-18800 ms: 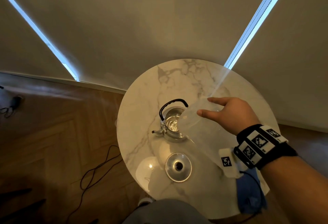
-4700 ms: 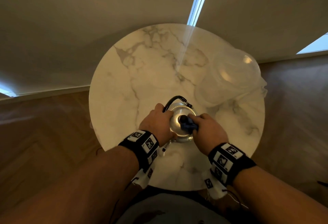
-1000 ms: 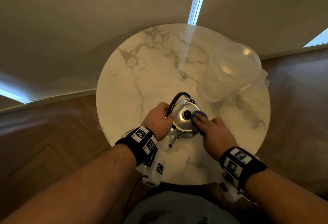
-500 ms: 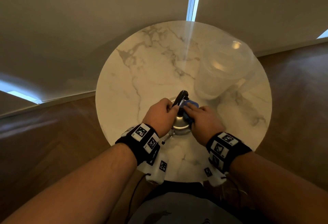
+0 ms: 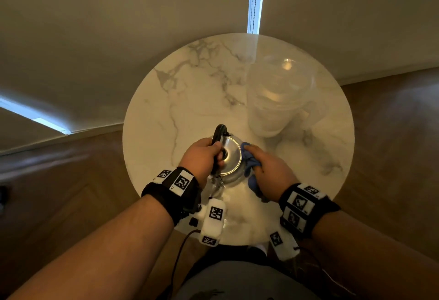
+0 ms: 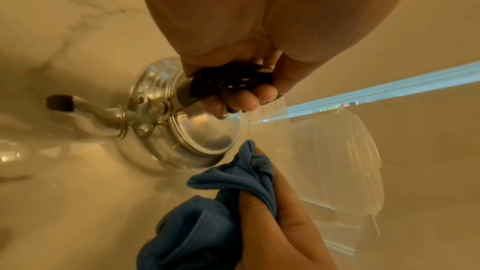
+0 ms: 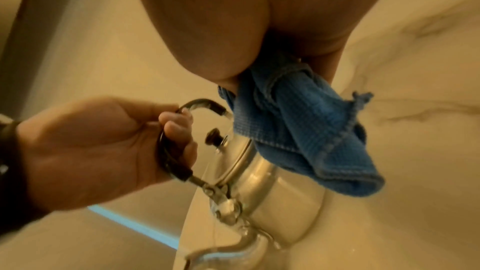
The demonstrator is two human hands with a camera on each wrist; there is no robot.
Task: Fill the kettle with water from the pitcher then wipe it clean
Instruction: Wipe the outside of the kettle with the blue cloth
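A small steel kettle (image 5: pixel 231 160) with its lid on stands on the round marble table (image 5: pixel 180 100), spout pointing toward me. My left hand (image 5: pixel 202 157) grips its black handle (image 5: pixel 218 133), which is folded over to the left. My right hand (image 5: pixel 268 169) holds a bunched blue cloth (image 5: pixel 249 166) against the kettle's right side. The left wrist view shows the kettle (image 6: pixel 187 130), its spout (image 6: pixel 78 108) and the cloth (image 6: pixel 221 192) below the lid rim. In the right wrist view the cloth (image 7: pixel 298 130) drapes over the kettle's shoulder (image 7: pixel 272 174).
A clear plastic pitcher (image 5: pixel 278 95) stands upright on the table just behind and right of the kettle. The table edge lies close to my body. Wooden floor surrounds the table, and a wall with bright slits runs behind it.
My right hand with the cloth has slid from the top of the kettle by the handle down to its right side. The left hand keeps its hold on the handle.
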